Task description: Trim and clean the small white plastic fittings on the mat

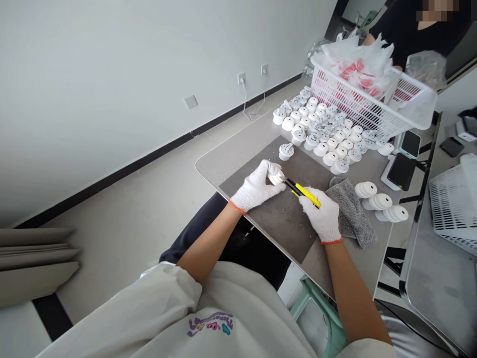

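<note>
Both my hands wear white knit gloves. My left hand (257, 188) is closed around a small white round plastic part (276, 176) held just above a dark grey mat (283, 219). My right hand (323, 215) grips a yellow and black utility knife (302, 191), whose blade tip touches the part in my left hand. A single white round part (286, 151) stands on the mat beyond my left hand.
Several white round parts (324, 132) stand in rows at the table's far end, before a white basket (376, 107) of bagged pink items. A grey cloth (352, 214), stacked white caps (380, 205) and two phones (404, 159) lie right. A person in black stands behind the basket.
</note>
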The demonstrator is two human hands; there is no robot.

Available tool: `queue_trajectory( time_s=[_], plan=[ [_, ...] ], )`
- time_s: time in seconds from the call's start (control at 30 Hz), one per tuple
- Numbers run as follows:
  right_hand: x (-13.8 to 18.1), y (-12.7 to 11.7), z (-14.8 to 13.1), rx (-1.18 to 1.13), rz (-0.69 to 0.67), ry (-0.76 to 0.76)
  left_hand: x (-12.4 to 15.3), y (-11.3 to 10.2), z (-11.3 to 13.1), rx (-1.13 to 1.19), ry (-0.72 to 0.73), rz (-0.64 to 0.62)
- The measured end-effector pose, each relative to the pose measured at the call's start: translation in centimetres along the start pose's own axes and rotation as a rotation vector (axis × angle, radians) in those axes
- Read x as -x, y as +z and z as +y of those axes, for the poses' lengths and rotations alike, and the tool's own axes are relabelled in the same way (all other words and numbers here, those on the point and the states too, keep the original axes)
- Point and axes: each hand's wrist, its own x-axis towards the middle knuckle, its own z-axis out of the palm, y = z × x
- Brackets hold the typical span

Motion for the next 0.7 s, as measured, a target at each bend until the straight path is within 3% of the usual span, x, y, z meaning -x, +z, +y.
queue_trajectory(
  time_s=[0.3, 0.53, 0.7],
  plan=[
    [0.2, 0.1, 0.2, 0.01, 0.01, -0.061, 0.2, 0.3, -0.9, -0.117, -0.01, 0.081],
    [0.3, 0.2, 0.1, 0.025, 0.018, -0.1, 0.1, 0.0, -1.2, -0.225, 0.05, -0.055],
    [0.3, 0.3, 0.1, 0.029, 0.019, -0.068, 0.0, 0.3, -2.0, -0.173, 0.154, -0.043]
  ],
)
